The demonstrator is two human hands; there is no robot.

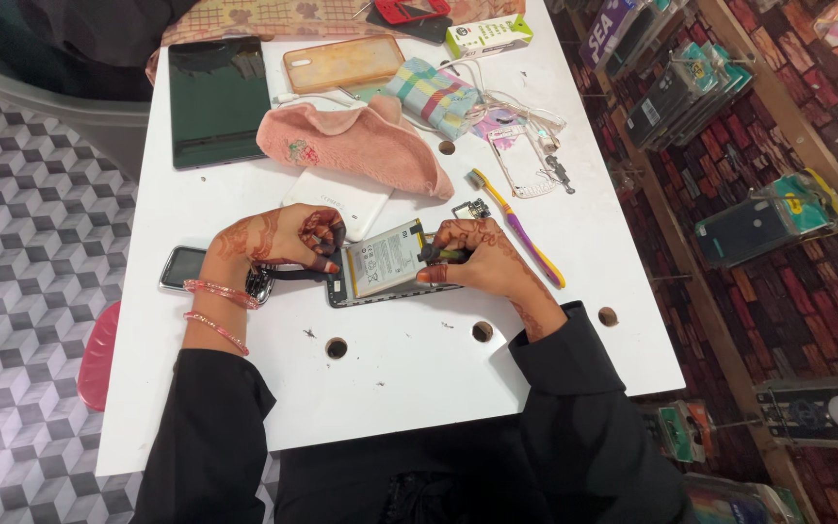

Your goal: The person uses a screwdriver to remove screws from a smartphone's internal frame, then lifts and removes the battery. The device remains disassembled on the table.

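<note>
Black sleeves frame our view; beyond them we see the white table [390,388], then the opened phone [380,291] at its centre with its pale battery [385,257]. Our left hand [278,238] pinches closed on the phone's left edge; our right hand [472,257] closes its grip around a thin tool [443,255] at the battery's right end.

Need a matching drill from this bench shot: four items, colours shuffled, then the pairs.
Things:
1. folded towel
2. toothbrush
3. tablet
4. phone case

Colours:
A. translucent orange
B. pink
C. black screen
D. yellow and purple

Pairs: 1-B, 2-D, 3-C, 4-A
</note>
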